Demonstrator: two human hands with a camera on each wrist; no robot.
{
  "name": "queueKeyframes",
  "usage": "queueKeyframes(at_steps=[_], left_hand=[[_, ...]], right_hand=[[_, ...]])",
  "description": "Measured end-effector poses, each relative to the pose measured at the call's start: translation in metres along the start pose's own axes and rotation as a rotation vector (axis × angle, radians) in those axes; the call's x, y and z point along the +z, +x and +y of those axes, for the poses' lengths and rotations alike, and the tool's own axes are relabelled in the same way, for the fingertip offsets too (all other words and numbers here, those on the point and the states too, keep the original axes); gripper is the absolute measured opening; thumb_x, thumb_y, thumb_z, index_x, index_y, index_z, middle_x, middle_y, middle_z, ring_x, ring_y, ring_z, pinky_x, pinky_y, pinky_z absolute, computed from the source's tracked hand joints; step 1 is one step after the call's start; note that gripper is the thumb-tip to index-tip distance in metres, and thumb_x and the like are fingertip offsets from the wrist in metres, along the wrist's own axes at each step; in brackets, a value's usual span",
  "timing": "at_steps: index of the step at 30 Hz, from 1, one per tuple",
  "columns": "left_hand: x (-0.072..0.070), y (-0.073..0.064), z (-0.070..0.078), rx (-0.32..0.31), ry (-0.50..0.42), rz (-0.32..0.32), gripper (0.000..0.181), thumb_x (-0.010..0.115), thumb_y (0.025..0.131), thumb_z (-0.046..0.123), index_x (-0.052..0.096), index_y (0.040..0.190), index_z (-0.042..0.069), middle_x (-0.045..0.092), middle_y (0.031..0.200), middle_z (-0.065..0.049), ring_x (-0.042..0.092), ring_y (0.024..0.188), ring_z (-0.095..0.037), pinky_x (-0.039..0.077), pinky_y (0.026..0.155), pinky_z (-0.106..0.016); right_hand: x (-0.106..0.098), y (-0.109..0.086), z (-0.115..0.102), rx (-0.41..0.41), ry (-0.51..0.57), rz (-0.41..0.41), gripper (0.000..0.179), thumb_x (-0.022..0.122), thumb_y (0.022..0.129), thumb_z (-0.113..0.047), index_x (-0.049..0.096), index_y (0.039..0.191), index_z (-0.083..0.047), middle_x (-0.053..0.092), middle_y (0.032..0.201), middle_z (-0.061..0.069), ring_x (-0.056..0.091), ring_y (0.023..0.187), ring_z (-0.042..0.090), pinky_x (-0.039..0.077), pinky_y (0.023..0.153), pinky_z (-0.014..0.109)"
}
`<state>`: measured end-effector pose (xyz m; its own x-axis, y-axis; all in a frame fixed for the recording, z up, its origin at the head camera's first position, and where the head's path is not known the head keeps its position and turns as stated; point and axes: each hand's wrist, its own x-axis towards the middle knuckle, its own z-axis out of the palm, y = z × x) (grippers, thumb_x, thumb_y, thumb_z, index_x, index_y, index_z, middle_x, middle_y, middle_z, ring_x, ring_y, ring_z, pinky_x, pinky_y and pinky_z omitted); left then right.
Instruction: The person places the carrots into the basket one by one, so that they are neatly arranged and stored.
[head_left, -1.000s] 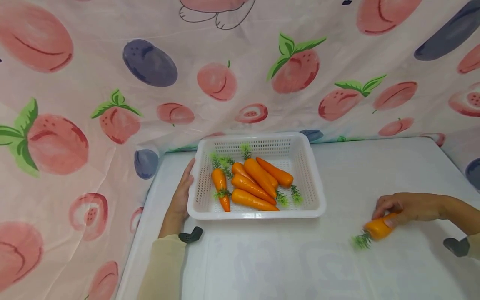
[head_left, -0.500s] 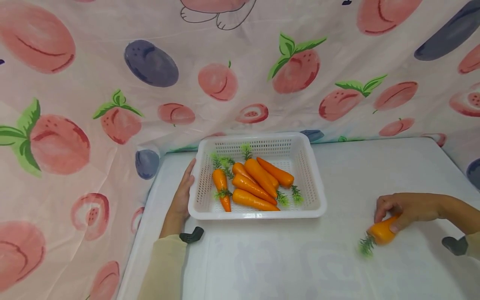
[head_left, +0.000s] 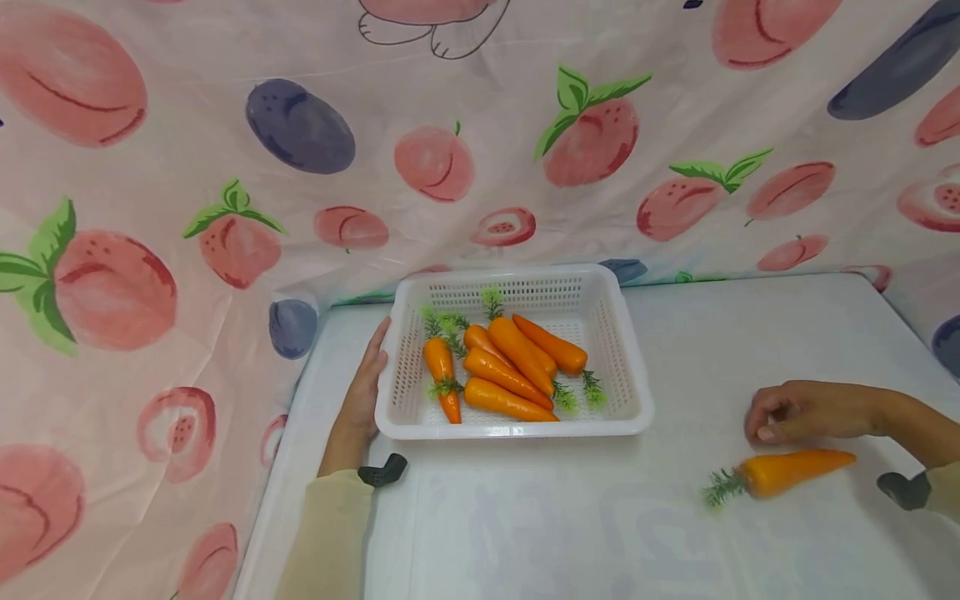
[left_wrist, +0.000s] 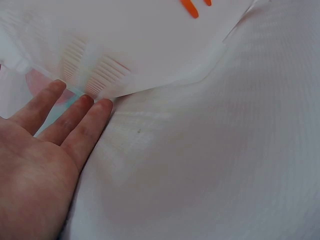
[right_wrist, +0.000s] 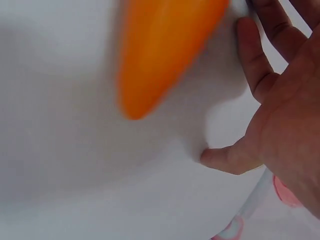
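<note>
A white perforated plastic basket (head_left: 517,431) stands on the table with several orange carrots (head_left: 504,398) inside, their leafy tops green. At its left side rests my left hand (head_left: 362,400); in the left wrist view straight fingertips (left_wrist: 102,107) touch the basket's slotted wall. One more carrot (head_left: 795,475) lies on the table to the right, leaves pointing left and tip right. Just behind this carrot, apart from it, is my right hand (head_left: 821,411), fingers loosely bent and holding nothing. The right wrist view has the carrot's tapered end (right_wrist: 155,55) beside the hand.
A white cloth covers the table (head_left: 585,533). Behind and to the left hangs a pink curtain (head_left: 480,100) printed with fruit, reaching down to the table's back edge. Dark wrist cameras (head_left: 382,470) sit at both sleeves.
My right hand held the carrot and turned it a little; now it has let go and moved slightly back from it. The left hand and basket stay put.
</note>
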<state>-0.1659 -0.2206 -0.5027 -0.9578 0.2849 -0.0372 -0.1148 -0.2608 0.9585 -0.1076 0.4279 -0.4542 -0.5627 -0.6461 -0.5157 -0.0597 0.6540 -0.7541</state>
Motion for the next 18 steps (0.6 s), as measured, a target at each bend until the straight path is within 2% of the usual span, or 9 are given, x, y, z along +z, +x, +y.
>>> queueKeyframes(at_steps=[3, 5, 7, 9, 11, 13, 15, 16, 18], left_hand=[[0.000, 0.000, 0.000, -0.001, 0.006, 0.005, 0.059, 0.039, 0.105, 0.038, 0.020, 0.161, 0.044, 0.018, 0.171, 0.009, 0.024, 0.156, -0.029, 0.028, 0.122, -0.053], [0.001, 0.000, 0.001, -0.002, 0.004, 0.009, 0.059, 0.040, 0.105, 0.038, 0.021, 0.161, 0.044, 0.018, 0.171, 0.009, 0.024, 0.156, -0.028, 0.028, 0.122, -0.052], [0.001, 0.001, 0.000, -0.001, 0.004, 0.009, 0.060, 0.040, 0.105, 0.037, 0.021, 0.161, 0.044, 0.018, 0.171, 0.010, 0.023, 0.156, -0.027, 0.026, 0.123, -0.053], [0.002, 0.000, 0.001, -0.002, 0.003, 0.006, 0.060, 0.040, 0.105, 0.038, 0.020, 0.161, 0.044, 0.017, 0.171, 0.011, 0.022, 0.156, -0.026, 0.025, 0.124, -0.053], [0.002, 0.000, 0.001, -0.003, 0.004, 0.002, 0.060, 0.040, 0.105, 0.038, 0.020, 0.161, 0.044, 0.016, 0.171, 0.010, 0.022, 0.157, -0.026, 0.026, 0.124, -0.052], [0.002, -0.001, 0.002, -0.004, 0.007, 0.006, 0.060, 0.041, 0.105, 0.038, 0.020, 0.161, 0.045, 0.016, 0.171, 0.010, 0.022, 0.156, -0.027, 0.030, 0.122, -0.049], [0.001, -0.001, 0.002, -0.002, 0.008, 0.013, 0.059, 0.040, 0.105, 0.038, 0.021, 0.161, 0.045, 0.017, 0.171, 0.008, 0.023, 0.156, -0.028, 0.036, 0.120, -0.044], [0.001, -0.002, 0.002, -0.001, 0.008, 0.014, 0.059, 0.040, 0.105, 0.038, 0.021, 0.161, 0.045, 0.018, 0.171, 0.008, 0.024, 0.156, -0.028, 0.038, 0.118, -0.041], [0.000, -0.002, 0.003, 0.001, 0.013, 0.018, 0.059, 0.040, 0.105, 0.038, 0.021, 0.160, 0.045, 0.019, 0.171, 0.008, 0.025, 0.155, -0.029, 0.041, 0.116, -0.038]], right_hand=[[0.000, -0.001, -0.003, 0.036, 0.035, -0.020, 0.020, 0.064, 0.099, -0.017, 0.069, 0.119, -0.016, 0.064, 0.118, 0.006, 0.053, 0.104, 0.010, 0.048, 0.087, 0.018], [0.000, -0.003, -0.006, 0.082, 0.030, -0.036, 0.026, 0.071, 0.095, -0.022, 0.068, 0.120, -0.018, 0.060, 0.123, 0.006, 0.049, 0.108, 0.010, 0.046, 0.090, 0.022], [0.004, -0.007, -0.009, 0.136, 0.020, -0.048, 0.035, 0.077, 0.089, -0.026, 0.067, 0.122, -0.021, 0.054, 0.130, 0.004, 0.042, 0.114, 0.013, 0.047, 0.101, 0.038], [0.011, -0.014, -0.008, 0.153, -0.045, -0.036, 0.046, 0.083, 0.081, -0.029, 0.066, 0.124, -0.028, 0.045, 0.137, 0.001, 0.032, 0.119, 0.005, 0.044, 0.102, 0.058], [0.022, -0.022, -0.006, 0.153, -0.110, 0.008, 0.058, 0.089, 0.071, -0.032, 0.066, 0.123, -0.035, 0.038, 0.142, -0.003, 0.018, 0.120, -0.006, 0.029, 0.097, 0.076], [0.033, -0.030, 0.000, 0.107, -0.205, 0.046, 0.064, 0.092, 0.066, -0.036, 0.063, 0.124, -0.039, 0.033, 0.147, -0.004, 0.010, 0.120, -0.013, 0.032, 0.098, 0.071], [0.039, -0.038, 0.006, 0.069, -0.309, 0.091, 0.065, 0.092, 0.066, -0.038, 0.061, 0.123, -0.043, 0.034, 0.148, -0.008, 0.009, 0.114, -0.020, 0.035, 0.098, 0.060], [0.041, -0.041, 0.009, 0.063, -0.354, 0.115, 0.065, 0.093, 0.064, -0.041, 0.061, 0.120, -0.044, 0.036, 0.146, -0.010, 0.011, 0.115, -0.018, 0.037, 0.097, 0.054], [0.041, -0.048, 0.014, 0.075, -0.416, 0.125, 0.057, 0.091, 0.069, -0.047, 0.060, 0.117, -0.047, 0.039, 0.140, -0.015, 0.017, 0.113, -0.013, 0.042, 0.088, 0.041]])
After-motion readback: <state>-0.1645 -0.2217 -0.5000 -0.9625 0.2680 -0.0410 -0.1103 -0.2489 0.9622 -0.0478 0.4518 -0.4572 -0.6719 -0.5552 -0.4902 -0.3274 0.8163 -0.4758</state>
